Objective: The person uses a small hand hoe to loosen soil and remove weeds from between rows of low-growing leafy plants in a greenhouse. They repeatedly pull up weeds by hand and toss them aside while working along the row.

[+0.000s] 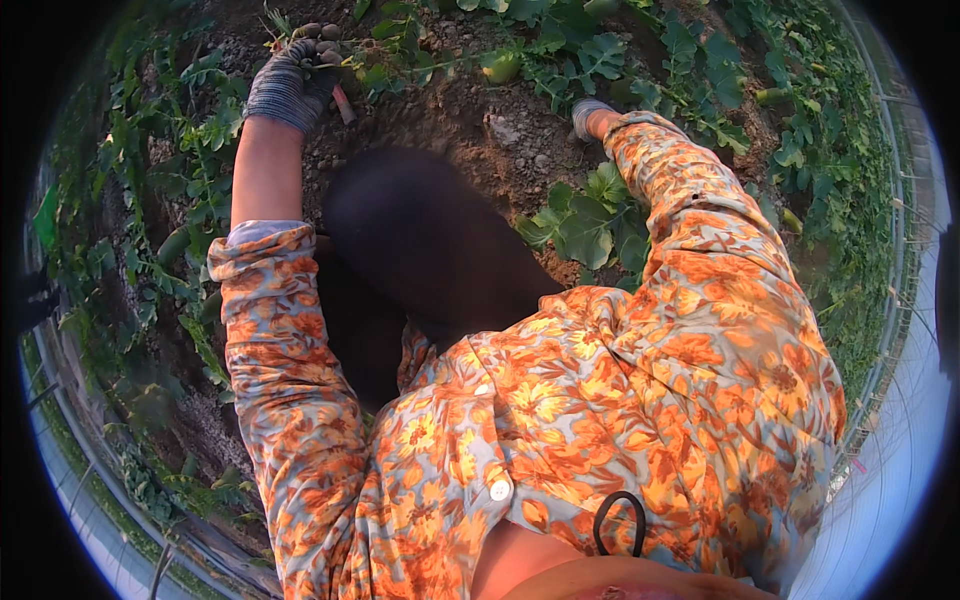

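My left hand [289,86], in a grey striped knit glove with dark fingertips, is curled around thin green plant stems [279,28] at the upper left. Just beside its palm is a short red stick-like piece [343,105], perhaps a tool handle; whether the hand grips it is unclear. A leafy vine [420,60] runs rightward from near these fingers. My right hand [589,120], also gloved, reaches down to the soil at the edge of lobed leaves [600,56]. Its fingers are mostly hidden. Between the hands, a pale green melon [501,66] rests among the vines.
Bare clumpy soil [480,127] lies between the hands. A leafy plant [592,225] grows below my right forearm. Another green melon [174,246] lies among the left vines. My dark-clothed knee [420,225] juts forward. Curved metal pipes [889,225] and pale sheeting line the sides.
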{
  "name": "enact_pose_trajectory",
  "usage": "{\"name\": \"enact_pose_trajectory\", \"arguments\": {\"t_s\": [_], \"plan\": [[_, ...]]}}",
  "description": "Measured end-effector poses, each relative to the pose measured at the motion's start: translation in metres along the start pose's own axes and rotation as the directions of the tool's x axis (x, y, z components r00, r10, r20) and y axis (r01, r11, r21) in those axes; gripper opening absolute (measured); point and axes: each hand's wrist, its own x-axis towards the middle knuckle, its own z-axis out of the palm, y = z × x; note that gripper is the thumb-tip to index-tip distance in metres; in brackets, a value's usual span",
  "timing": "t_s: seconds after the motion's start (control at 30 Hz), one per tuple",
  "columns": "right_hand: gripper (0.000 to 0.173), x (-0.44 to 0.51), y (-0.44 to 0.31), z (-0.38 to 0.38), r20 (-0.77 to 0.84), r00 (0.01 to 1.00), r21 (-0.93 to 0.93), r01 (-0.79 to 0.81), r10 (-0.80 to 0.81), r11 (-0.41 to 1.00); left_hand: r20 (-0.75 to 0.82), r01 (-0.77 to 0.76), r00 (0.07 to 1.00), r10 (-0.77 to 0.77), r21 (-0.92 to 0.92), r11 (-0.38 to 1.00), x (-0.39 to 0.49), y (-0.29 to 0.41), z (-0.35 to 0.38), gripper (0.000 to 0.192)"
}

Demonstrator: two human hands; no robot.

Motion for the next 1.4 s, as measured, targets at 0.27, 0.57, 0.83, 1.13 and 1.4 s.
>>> {"name": "enact_pose_trajectory", "arguments": {"t_s": [0.27, 0.57, 0.83, 1.13, 1.4], "plan": [[0.037, 0.067, 0.074, 0.058, -0.042, 0.991, 0.998, 0.035, 0.126, 0.05, -0.035, -0.109, 0.993, 0.109, 0.003, 0.994, 0.021, 0.023, -0.046, 0.021], [0.047, -0.004, 0.086, 0.032, -0.15, 0.987, 0.085, 0.075, -0.062, 0.994, -0.129, -0.073, 0.987, 0.096, 0.175, 0.982, 0.026, 0.029, -0.047, 0.02], [0.054, 0.105, 0.076, 0.103, -0.476, 0.88, 0.312, 0.18, -0.011, 0.933, 0.032, 0.012, 0.999, -0.013, 0.041, 0.999, -0.001, 0.021, -0.015, 0.018], [0.03, 0.09, 0.088, 0.091, -0.343, 0.935, 0.308, 0.023, 0.089, 0.951, -0.044, -0.024, 0.999, 0.024, -0.014, 1.0, -0.004, 0.026, -0.005, 0.021], [0.044, 0.127, 0.097, 0.116, -0.713, 0.683, 0.206, 0.418, -0.157, 0.885, -0.074, -0.052, 0.996, 0.054, 0.027, 0.998, -0.004, 0.028, -0.007, 0.022]]}}
